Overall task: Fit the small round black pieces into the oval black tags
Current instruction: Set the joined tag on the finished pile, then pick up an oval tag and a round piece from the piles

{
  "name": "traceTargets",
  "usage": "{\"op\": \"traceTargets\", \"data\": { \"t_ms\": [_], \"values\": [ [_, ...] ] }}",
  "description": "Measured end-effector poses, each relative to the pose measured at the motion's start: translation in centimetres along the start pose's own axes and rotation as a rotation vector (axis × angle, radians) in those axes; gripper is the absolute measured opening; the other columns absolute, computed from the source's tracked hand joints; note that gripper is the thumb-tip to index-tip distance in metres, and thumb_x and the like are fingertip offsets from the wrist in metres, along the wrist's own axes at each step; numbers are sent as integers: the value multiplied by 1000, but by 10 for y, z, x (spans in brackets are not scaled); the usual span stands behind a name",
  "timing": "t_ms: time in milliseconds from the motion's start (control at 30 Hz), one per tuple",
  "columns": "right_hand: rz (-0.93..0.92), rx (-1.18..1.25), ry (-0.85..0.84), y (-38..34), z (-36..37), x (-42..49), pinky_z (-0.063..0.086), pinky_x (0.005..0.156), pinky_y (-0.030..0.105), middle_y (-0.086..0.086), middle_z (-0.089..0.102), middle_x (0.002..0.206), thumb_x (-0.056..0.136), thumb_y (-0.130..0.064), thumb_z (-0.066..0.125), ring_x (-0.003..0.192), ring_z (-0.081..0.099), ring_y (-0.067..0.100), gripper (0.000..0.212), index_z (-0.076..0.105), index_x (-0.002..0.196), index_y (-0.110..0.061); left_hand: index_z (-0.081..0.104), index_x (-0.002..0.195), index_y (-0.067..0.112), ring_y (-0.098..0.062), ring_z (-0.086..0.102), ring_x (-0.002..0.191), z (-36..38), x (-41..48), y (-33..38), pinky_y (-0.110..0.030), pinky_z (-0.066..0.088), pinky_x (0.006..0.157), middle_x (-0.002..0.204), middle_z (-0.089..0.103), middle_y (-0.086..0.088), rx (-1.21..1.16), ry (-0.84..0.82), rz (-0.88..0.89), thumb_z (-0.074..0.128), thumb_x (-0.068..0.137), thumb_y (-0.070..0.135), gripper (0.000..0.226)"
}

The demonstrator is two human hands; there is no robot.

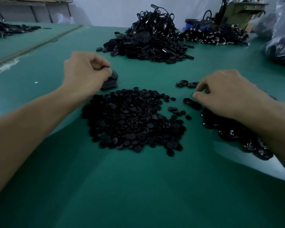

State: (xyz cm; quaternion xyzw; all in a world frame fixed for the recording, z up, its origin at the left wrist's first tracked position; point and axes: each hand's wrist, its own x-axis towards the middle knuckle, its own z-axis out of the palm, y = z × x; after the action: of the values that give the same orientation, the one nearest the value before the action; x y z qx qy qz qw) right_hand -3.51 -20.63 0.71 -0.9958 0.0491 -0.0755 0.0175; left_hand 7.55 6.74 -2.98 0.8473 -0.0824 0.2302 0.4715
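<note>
A heap of small round black pieces lies on the green table between my arms. My left hand grips a stack of several oval black tags just beyond the heap's far left edge. My right hand hovers at the right, its thumb and fingertips pinching a small round black piece. One oval tag lies flat just below that thumb. Two more tags lie beyond the fingers. A pile of oval tags sits under my right forearm, partly hidden.
A large mound of black tags with cords rises at the table's far middle, and another pile lies to its right. Dark plastic bags stand at the right edge. A further black pile sits far left.
</note>
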Motion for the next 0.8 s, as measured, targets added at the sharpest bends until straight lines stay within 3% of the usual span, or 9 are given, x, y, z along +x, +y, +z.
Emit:
{"op": "traceTargets", "data": {
  "t_ms": [100, 167, 267, 333, 433, 500, 600, 700, 800],
  "values": [
    [17, 40, -67, -1, 4, 1, 60, 75, 47, 13, 74, 90, 98, -33, 55, 81, 69, 32, 32, 75, 92, -8, 68, 73, 34, -6, 65, 67, -1, 1, -7, -34, 60, 85, 74, 70, 10, 48, -6, 2, 76, 82, 20, 19],
    [1, 61, -51, 1, 6, 3, 60, 75, 47, 11, 74, 90, 99, -36, 52, 79, 68, 30, 36, 74, 92, -8, 68, 74, 35, 6, 61, 61, -2, 2, -10, -20, 58, 72, 70, 68, 16, 99, -5, 16, 77, 83, 21, 19],
    [-57, 85, -26, 2, 6, 5, 57, 80, 44, 4, 70, 87, 97, -46, 55, 82, 65, 25, 36, 72, 93, -14, 70, 77, 32, 18, 57, 54, -4, 3, -12, 1, 40, 50, 58, 62, 25, 153, -19, 21, 78, 83, 21, 15],
    [-88, 89, -54, 1, 6, 5, 54, 83, 41, -4, 66, 87, 94, -49, 60, 84, 62, 20, 30, 71, 93, -20, 76, 87, 24, 15, 57, 57, -5, 4, -13, 2, 37, 51, 63, 61, 23, 203, -29, 23, 78, 85, 23, 3],
    [-82, 121, -79, 1, 7, 5, 56, 83, 41, -4, 67, 90, 95, -44, 63, 83, 64, 19, 21, 72, 93, -25, 79, 95, 18, 11, 53, 66, -6, 4, -15, 2, 34, 58, 70, 62, 13, 292, -50, 67, 76, 88, 26, 11],
    [-74, 124, -71, 0, 7, 5, 56, 84, 44, 2, 69, 95, 97, -41, 61, 86, 66, 25, 20, 73, 98, -25, 80, 94, 17, 5, 55, 69, -5, 3, -13, -1, 35, 67, 72, 61, 11, 320, -62, 89, 76, 88, 25, 11],
    [-62, 64, -20, -3, 8, 4, 57, 78, 46, 8, 69, 96, 102, -37, 51, 81, 65, 30, 27, 72, 104, -20, 78, 95, 16, -9, 58, 80, -2, 2, -13, -20, 40, 80, 70, 57, 16, 341, -65, 99, 77, 87, 25, 11],
    [-58, 4, 29, -3, 11, 4, 57, 72, 45, 11, 67, 94, 103, -30, 46, 77, 63, 32, 27, 70, 105, -17, 75, 98, 22, -16, 61, 87, -3, 4, -15, -29, 43, 81, 83, 62, 6, 348, -68, 63, 76, 88, 30, 14],
    [-58, 4, 29, -4, 12, 4, 50, 67, 37, 9, 65, 91, 97, -18, 49, 78, 61, 31, 22, 68, 107, -17, 68, 92, 34, -21, 63, 90, -5, 1, -11, -38, 52, 82, 86, 64, 10, 309, -48, 34, 71, 90, 36, 5]
  ]
}}
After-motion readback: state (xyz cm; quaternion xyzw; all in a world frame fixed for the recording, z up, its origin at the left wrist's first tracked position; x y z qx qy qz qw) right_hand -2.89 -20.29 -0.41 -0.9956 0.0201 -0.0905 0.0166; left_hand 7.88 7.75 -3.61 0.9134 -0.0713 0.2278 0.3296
